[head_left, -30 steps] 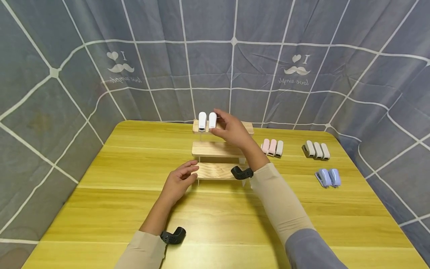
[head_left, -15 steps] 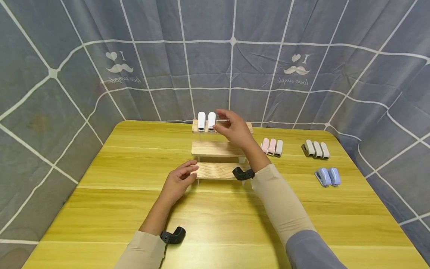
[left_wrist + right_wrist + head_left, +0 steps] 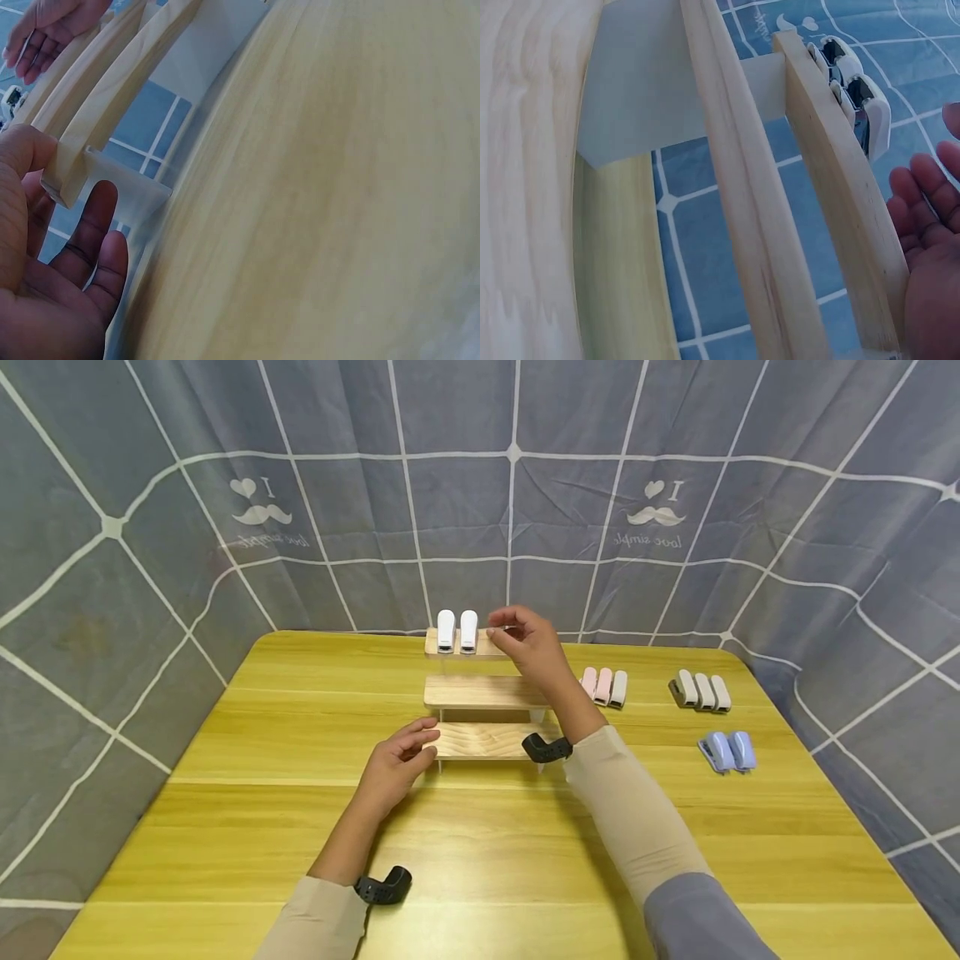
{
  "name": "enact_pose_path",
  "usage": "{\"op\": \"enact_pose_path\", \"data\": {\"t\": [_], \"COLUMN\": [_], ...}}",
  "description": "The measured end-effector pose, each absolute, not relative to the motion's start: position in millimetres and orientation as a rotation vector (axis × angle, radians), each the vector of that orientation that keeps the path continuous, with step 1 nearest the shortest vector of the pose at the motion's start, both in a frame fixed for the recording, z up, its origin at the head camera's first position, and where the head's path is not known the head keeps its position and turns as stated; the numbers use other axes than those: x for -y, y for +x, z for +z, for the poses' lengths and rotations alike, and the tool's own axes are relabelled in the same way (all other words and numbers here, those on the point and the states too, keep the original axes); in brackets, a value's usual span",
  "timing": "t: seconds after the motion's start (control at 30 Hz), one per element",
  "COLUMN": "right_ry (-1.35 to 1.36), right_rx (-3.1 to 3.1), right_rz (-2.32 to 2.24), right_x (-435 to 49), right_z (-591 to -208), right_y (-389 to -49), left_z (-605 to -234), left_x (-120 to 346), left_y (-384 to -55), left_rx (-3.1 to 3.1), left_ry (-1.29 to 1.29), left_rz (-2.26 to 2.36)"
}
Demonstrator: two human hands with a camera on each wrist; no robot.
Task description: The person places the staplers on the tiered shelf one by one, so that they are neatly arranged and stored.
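Two small white staplers [image 3: 468,632] stand side by side at the left of the top tier of a three-step wooden display riser [image 3: 483,692]. Just right of them is my right hand [image 3: 531,647], its fingers loosely bent with nothing between them; the right wrist view shows a gap between its fingers and the staplers [image 3: 861,109]. At the riser's lowest tier, my left hand [image 3: 395,766] holds the left end, thumb against the board's edge. Its lower fingers [image 3: 94,225] extend loosely beside the clear support [image 3: 131,191] in the left wrist view.
Right of the riser, pink staplers and a pale one [image 3: 604,687] form a row. Farther right stand several pale grey staplers [image 3: 703,692], with two blue staplers [image 3: 726,752] nearer. A grid-patterned curtain [image 3: 465,518] hangs behind the wooden table [image 3: 247,810].
My right hand has drawn away to the right from the second white stapler, which stays on the top tier. My left hand keeps its place at the lowest tier.
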State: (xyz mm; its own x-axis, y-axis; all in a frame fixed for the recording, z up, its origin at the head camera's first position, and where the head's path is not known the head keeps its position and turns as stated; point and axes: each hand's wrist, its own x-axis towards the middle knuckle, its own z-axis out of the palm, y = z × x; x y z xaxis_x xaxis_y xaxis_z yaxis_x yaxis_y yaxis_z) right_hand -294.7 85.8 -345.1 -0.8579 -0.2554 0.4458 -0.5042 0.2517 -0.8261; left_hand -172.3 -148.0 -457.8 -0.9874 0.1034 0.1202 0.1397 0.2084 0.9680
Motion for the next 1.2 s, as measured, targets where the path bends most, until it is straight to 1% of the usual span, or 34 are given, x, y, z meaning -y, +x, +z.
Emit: {"op": "enact_pose_path", "data": {"t": [0.03, 0.23, 0.3, 0.6, 0.87, 1.07, 1.2], "right_ry": [0.728, 0.749, 0.744, 0.661, 0.644, 0.678, 0.646], "right_rx": [2.280, 2.229, 2.224, 2.261, 2.466, 2.566, 2.648], "right_rz": [1.652, 1.631, 1.613, 1.521, 1.440, 1.440, 1.414], "right_x": [-87, -98, -104, -152, -200, -229, -242], "right_z": [-345, -344, -343, -352, -379, -402, -415], "right_y": [-296, -292, -287, -255, -232, -223, -220], "left_z": [-453, -450, -456, -457, -459, -458, -457], "left_x": [147, 147, 148, 147, 148, 148, 148], "left_y": [-170, -170, -172, -170, -172, -172, -171], "left_rx": [2.428, 2.429, 2.409, 2.410, 2.397, 2.408, 2.422], "left_ry": [-0.242, -0.237, -0.244, -0.242, -0.257, -0.235, -0.219], "left_rz": [-1.935, -1.950, -1.964, -1.959, -1.961, -1.966, -1.965]}}
